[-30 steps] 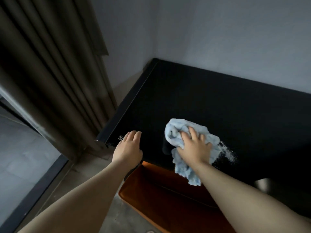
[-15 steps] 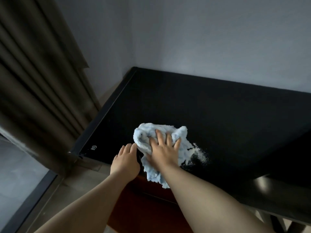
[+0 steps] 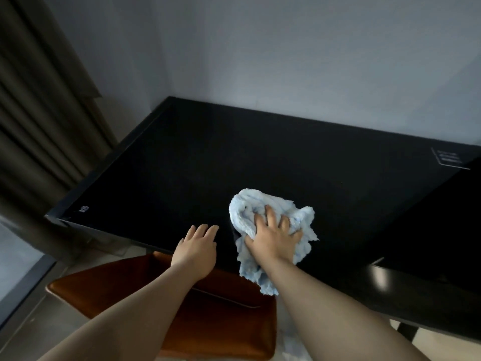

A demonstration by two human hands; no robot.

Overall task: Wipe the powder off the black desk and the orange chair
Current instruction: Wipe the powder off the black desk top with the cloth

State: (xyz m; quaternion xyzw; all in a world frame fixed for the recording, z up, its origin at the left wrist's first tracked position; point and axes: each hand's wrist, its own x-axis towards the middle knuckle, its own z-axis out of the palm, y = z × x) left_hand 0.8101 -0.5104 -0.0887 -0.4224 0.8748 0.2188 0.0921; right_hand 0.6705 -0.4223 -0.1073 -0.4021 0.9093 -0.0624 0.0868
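Observation:
The black desk (image 3: 234, 152) fills the middle of the view, its front edge running near my hands. My right hand (image 3: 273, 238) grips a bunched light-blue cloth (image 3: 247, 204) and presses it onto the desk near the front edge; part of the cloth hangs over the edge. My left hand (image 3: 195, 251) rests flat on the front edge, fingers straight, just left of the cloth. The orange chair (image 3: 234, 321) stands below the edge, partly hidden by my forearms. No powder shows around the cloth.
A brown curtain (image 3: 39, 126) hangs at the left, close to the desk's left corner. A grey wall (image 3: 286, 61) backs the desk. A black desk leg (image 3: 408, 332) stands at the lower right. A window frame (image 3: 20, 290) runs along the floor at lower left.
The white powder patch seen right of the cloth is gone from sight; the cloth and my right hand now sit over that spot. My left hand stays on the desk edge.

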